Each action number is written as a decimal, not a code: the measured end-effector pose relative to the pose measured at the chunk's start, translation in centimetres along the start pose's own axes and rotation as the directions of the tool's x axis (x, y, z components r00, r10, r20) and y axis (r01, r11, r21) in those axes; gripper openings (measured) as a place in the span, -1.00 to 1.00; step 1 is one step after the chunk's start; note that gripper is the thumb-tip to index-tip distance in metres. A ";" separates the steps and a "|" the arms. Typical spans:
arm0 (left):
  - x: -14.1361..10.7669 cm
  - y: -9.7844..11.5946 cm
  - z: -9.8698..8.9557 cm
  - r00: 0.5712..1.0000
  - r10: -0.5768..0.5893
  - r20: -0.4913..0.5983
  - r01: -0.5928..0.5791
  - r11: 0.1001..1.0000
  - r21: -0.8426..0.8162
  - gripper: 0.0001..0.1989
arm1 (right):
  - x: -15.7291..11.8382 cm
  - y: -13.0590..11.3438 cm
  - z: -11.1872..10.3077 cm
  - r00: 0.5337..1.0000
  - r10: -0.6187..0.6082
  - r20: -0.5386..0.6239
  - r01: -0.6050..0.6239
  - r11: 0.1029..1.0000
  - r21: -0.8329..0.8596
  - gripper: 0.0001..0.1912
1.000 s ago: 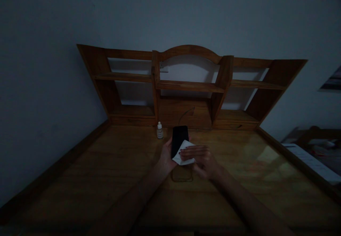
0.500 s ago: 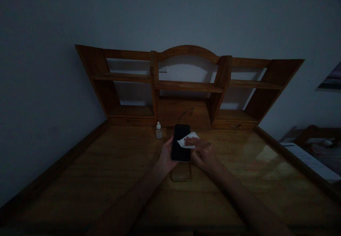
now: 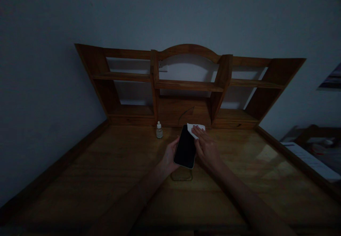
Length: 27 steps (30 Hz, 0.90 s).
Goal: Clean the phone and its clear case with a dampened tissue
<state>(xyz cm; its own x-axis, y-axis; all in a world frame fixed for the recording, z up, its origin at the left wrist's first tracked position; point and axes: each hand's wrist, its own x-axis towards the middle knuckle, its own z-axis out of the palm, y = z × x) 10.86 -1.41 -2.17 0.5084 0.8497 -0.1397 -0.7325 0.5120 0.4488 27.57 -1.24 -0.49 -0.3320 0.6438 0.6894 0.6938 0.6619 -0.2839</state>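
Note:
A black phone, screen up and tilted to the right, is held at its left edge by my left hand. My right hand presses a folded white cloth against the phone's upper right corner, fingers bent over the cloth. Below the phone a clear phone case lies on the wooden desk, its upper part hidden behind the phone. A small bottle with a white dropper cap stands upright to the left of the phone.
Behind the desk rises a wooden shelf unit against the wall, with a wall socket behind it. Raised wooden edges border the desk's sides. At the right, beyond the edge, lies a white papery sheet.
The phone has turned clockwise and shifted slightly right. The cloth and my right hand have moved up to the phone's upper right corner. My left hand still holds the phone.

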 end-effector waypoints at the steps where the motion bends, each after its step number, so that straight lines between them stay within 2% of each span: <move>1: 0.0 0.0 0.1 1.000 -0.002 0.008 0.002 1.000 0.002 -0.64 | 0.0 0.0 0.0 1.000 -0.003 0.009 0.003 1.000 -0.009 -0.51; 6: -0.2 -0.1 0.7 0.999 -0.031 -0.019 0.032 0.999 0.019 -0.66 | 0.0 0.1 0.1 0.998 -0.016 0.053 0.018 0.999 -0.032 -0.49; 10: -0.2 -0.2 1.0 0.999 -0.004 -0.048 0.005 1.000 0.012 -0.69 | 0.1 -0.2 0.0 0.997 -0.043 0.068 0.045 0.999 -0.018 -0.46; 18: 0.1 -0.2 0.7 0.998 0.009 -0.059 -0.009 1.000 0.001 -0.68 | 0.0 -0.7 0.2 0.991 -0.066 0.113 0.065 0.998 0.014 -0.46; 27: -0.1 0.1 0.8 0.990 0.023 -0.141 -0.022 1.000 0.006 -0.72 | -0.1 -1.4 0.1 0.977 -0.101 0.187 0.094 0.995 0.044 -0.50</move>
<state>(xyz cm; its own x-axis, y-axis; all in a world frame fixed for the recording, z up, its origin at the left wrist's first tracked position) 11.10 -1.57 -1.38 0.4226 0.8704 -0.2525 -0.7408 0.4923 0.4571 26.52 -2.18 -0.21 -0.5134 0.6343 0.5780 0.6305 0.7357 -0.2473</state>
